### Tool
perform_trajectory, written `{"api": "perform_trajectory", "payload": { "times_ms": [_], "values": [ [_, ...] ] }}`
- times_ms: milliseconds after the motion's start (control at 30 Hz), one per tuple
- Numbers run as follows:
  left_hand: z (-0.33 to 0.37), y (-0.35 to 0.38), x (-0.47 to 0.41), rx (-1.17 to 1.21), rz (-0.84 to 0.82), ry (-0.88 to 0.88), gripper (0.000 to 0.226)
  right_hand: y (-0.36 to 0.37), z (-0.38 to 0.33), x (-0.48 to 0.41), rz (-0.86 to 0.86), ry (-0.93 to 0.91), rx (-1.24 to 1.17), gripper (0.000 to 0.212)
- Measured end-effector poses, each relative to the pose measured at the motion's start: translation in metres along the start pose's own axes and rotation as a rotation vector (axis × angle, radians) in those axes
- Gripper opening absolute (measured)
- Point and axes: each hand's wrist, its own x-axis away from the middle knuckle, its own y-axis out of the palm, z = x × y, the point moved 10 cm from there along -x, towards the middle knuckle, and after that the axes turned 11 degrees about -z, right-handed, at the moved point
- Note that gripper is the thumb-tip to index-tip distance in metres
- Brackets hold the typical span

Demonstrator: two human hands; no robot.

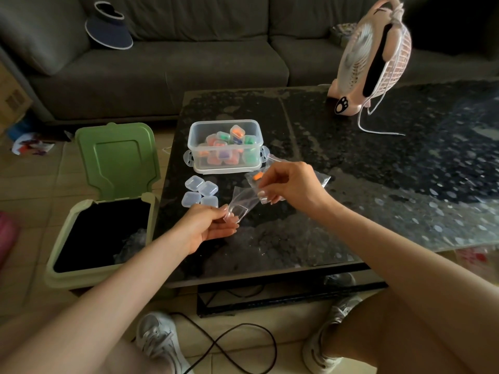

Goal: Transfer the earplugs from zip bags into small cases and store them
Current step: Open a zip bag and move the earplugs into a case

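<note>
Pinching a crumpled, clear zip bag (240, 203) between thumb and fingertips, the left hand (208, 225) holds it just above the table (351, 211), close to the left edge and toward the near one. The bag looks empty. Its far end reaches the fingertips of the right hand (289, 184), whose curled fingers pinch a second zip bag (250, 176) with an orange earplug (257, 177) showing inside. Whether those fingers also touch the first bag I cannot tell. More clear plastic shows on the tabletop to the right of that wrist; whether it belongs to the second bag is unclear.

Just beyond the left hand, by the table's left edge, four small cases (201, 191) lie in a tight cluster, clear and closed, with nothing coloured visible in them. Farther along the same edge, near the cluster but apart from it, stands a clear storage box (224, 122) without a lid, piled with filled cases (229, 148) showing orange, green and purple.

At the far edge, well apart from the box, a pink fan (375, 58) stands with its white cord (378, 130) looping over the tabletop.

On the floor beside the left edge sits a green bin (81, 276) with its lid (116, 157) raised. Beyond the far edge is a grey sofa (189, 63) with a dark visor (109, 28) on it. Below the near edge a black cable (243, 341) curls between two pale shoes (158, 341).
</note>
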Motion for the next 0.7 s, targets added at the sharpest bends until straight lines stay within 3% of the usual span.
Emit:
{"api": "perform_trajectory", "payload": {
  "times_ms": [233,333,433,567,700],
  "values": [
    [0.000,-0.003,-0.001,-0.021,0.033,-0.018,0.016,-0.005,0.000,0.000,0.027,0.007,0.014,0.013],
    [0.009,-0.007,0.001,-0.133,0.075,0.018,0.026,-0.016,0.001,-0.001,0.120,-0.004,-0.016,0.011],
    [0.032,-0.019,0.003,-0.386,0.178,0.148,0.020,-0.031,0.007,-0.002,0.225,0.036,0.002,0.008],
    [0.079,-0.025,0.014,-1.027,0.394,0.452,0.019,-0.041,0.028,-0.010,0.247,0.194,0.225,0.017],
    [0.079,-0.010,0.009,-1.504,0.335,0.497,0.040,-0.028,0.035,-0.018,0.151,0.267,0.607,0.046]
  ]
}}
